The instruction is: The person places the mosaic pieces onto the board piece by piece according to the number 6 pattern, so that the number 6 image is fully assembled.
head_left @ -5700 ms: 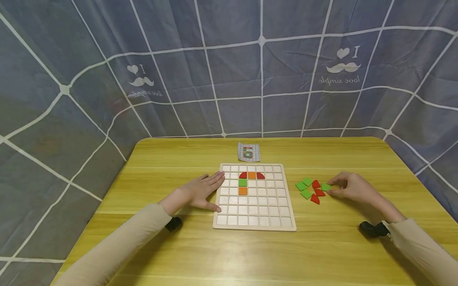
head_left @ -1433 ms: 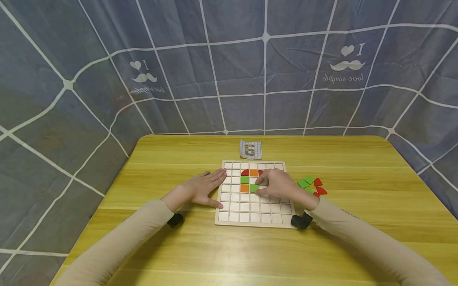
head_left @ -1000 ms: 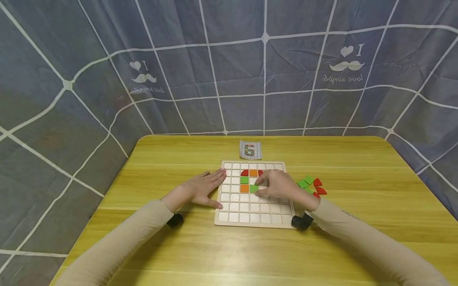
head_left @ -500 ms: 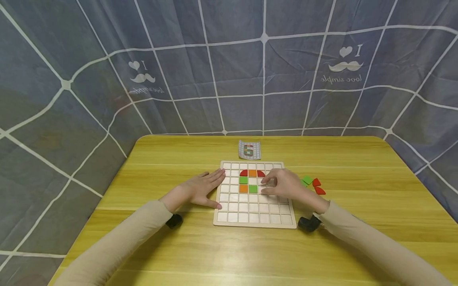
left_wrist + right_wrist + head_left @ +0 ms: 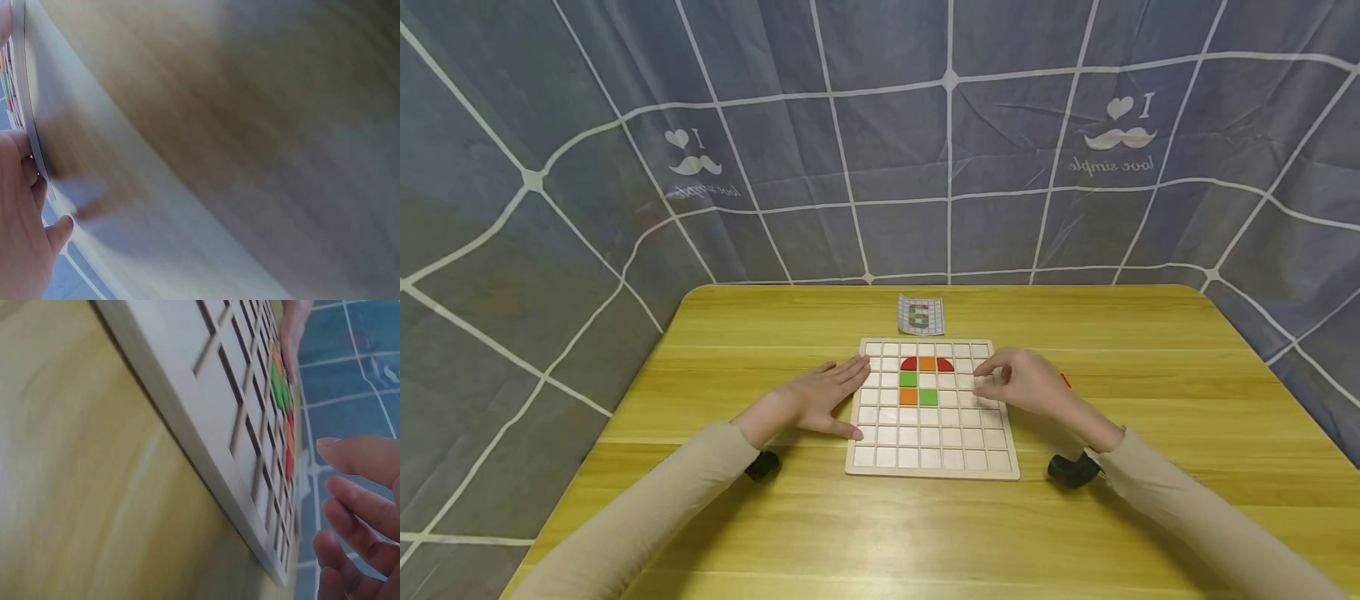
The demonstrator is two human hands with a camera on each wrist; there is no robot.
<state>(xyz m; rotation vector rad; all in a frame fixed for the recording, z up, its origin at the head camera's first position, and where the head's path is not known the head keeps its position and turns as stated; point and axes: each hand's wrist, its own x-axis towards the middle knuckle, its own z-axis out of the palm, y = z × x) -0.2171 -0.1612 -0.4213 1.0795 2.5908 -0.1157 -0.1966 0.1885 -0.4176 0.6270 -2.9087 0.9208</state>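
My left hand (image 5: 823, 400) lies flat with spread fingers over the left edge of the wooden grid board (image 5: 932, 460). A green square tile (image 5: 928, 397) sits in a cell, right of an orange square tile (image 5: 908, 397). Above that orange tile is another green tile (image 5: 908, 380). The top row of pieces has a red rounded piece (image 5: 910, 364), an orange tile (image 5: 927, 364) and a second red rounded piece (image 5: 945, 365). Over the board's right edge hovers my right hand (image 5: 1026, 385); in the right wrist view its thumb and fingers are apart, holding nothing.
Behind the board lies a small printed card (image 5: 920, 315) with a coloured grid pattern. A bit of a red piece (image 5: 1066, 380) shows beyond my right hand, which hides the other loose pieces. A grey curtain (image 5: 895, 167) hangs behind the wooden table (image 5: 760, 329).
My right hand carried a green tile from the loose pieces, set it beside the lower orange tile, let go and moved back right. My left hand has stayed on the board's edge.
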